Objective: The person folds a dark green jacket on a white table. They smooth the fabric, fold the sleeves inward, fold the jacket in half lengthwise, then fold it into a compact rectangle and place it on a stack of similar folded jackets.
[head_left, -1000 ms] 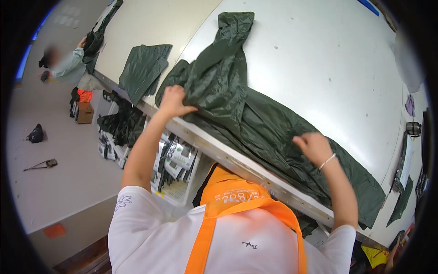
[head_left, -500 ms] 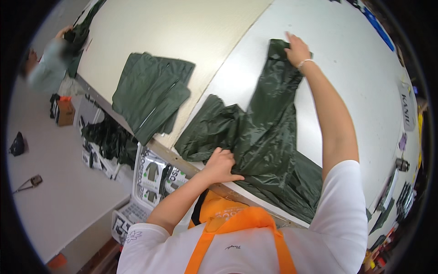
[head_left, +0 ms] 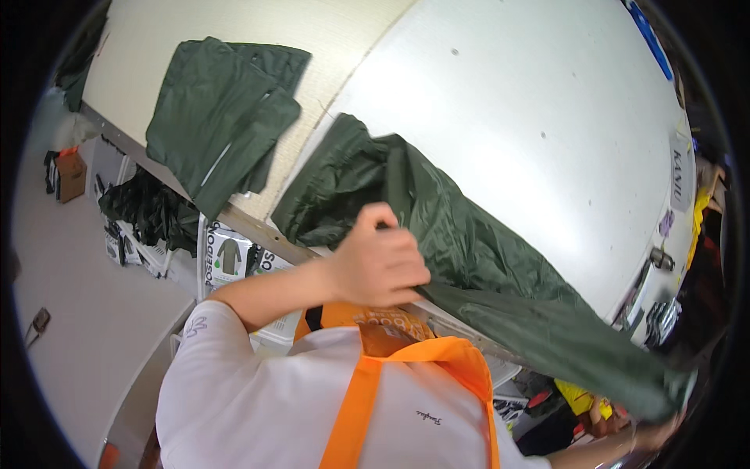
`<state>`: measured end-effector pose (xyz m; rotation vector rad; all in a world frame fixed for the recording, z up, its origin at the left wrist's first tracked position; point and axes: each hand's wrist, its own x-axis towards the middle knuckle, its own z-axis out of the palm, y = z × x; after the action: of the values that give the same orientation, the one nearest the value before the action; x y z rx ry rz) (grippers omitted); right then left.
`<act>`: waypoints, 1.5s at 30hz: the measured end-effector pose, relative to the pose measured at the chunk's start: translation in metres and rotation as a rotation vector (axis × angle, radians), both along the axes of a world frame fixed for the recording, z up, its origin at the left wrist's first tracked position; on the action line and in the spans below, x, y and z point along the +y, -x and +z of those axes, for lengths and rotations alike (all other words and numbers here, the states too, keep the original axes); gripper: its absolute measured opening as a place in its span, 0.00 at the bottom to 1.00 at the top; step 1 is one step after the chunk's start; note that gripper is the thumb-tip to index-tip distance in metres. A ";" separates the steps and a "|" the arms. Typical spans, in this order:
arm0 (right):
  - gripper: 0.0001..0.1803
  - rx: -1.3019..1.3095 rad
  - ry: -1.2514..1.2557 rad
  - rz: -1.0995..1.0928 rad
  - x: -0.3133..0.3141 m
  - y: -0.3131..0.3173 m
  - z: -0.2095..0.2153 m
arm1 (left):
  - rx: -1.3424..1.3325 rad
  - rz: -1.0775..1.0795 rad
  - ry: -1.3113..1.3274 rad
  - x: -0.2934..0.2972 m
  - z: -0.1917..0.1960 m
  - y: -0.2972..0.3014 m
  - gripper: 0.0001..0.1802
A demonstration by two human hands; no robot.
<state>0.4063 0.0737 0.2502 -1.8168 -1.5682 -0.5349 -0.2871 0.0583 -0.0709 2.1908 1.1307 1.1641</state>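
Dark green rain trousers (head_left: 484, 250), thin and shiny, lie along the near edge of the table, with a long leg stretched out to the lower right. My left hand (head_left: 380, 262) is closed in a fist over their left part, near the table edge, seemingly gripping a fold; the fingertips are hidden. Far off at the lower right, my right hand (head_left: 660, 434) is closed round the end of the stretched leg, partly blurred. A second dark green garment (head_left: 223, 117), folded flat with a pale zip line, rests on the table at the upper left.
The white table (head_left: 531, 102) meets a cream tabletop (head_left: 351, 31) along a seam. Below its left edge are a crumpled dark garment (head_left: 148, 207) and printed packages (head_left: 228, 254). A brown box (head_left: 72, 173) stands on the floor. Small items line the right side.
My right hand has swung from the far side of the table down to the lower right, and the trouser leg there has moved with it. My left hand has closed and lifted slightly.
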 end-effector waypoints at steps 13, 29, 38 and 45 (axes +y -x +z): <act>0.20 0.097 -0.250 -0.403 -0.288 0.177 0.075 | 0.016 0.213 0.249 0.074 -0.089 0.025 0.27; 0.39 -0.001 0.599 -0.327 -0.039 -0.044 -0.374 | 0.297 0.661 0.131 -0.018 -0.080 -0.018 0.25; 0.33 -0.329 0.813 0.236 -0.064 0.041 -0.405 | 0.672 0.597 0.431 -0.058 -0.066 -0.026 0.20; 0.33 -0.281 0.774 0.271 -0.061 0.045 -0.400 | 0.571 0.550 0.045 -0.025 -0.013 -0.136 0.40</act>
<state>0.3618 0.0125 -0.1497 -2.0591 -2.4045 -0.0365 -0.1507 0.0328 -0.0836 2.3128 2.0694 0.6761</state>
